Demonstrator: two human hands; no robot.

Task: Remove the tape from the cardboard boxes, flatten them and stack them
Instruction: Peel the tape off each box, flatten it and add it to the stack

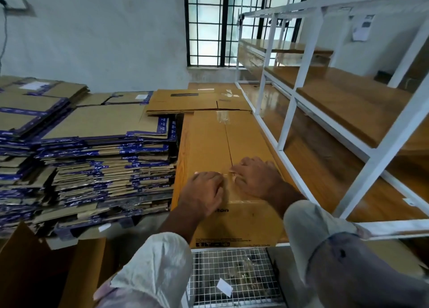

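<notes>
The step in hand looks like tape removal. A long brown corrugated cardboard box [222, 149] lies still assembled on the glossy orange-brown wooden tabletop [183, 149], running from the near edge away toward the far window, its two top flaps meeting along a dark centre seam. Both hands work at its near end, where a strip of clear glossy tape [226, 174] crosses the seam. The left hand [204, 195] has its fingers curled down onto the tape's left part, apparently pinching or scraping at it; the right hand [257, 180] lies just beside it with fingers bent over the right part, fingertips at the tape edge. Whether either hand has actually lifted a free end is too blurred to tell.

The next move probably calls for getting a nail under the thin film and peeling at a low angle, so the tape comes off whole rather than tearing the paper facing. A second shiny clear patch of tape [221, 119] at the far end of the seam still needs removing before the box can be flattened.

Beyond it lie flat tan cardboard sheets [197, 102]. To the left rises a tall ragged stack of flattened boxes edged with purple printed tape [104, 159]. On the right stands a white metal frame shelf with wood boards [336, 103]. A wire mesh basket [234, 277] sits near, below the tabletop edge.
</notes>
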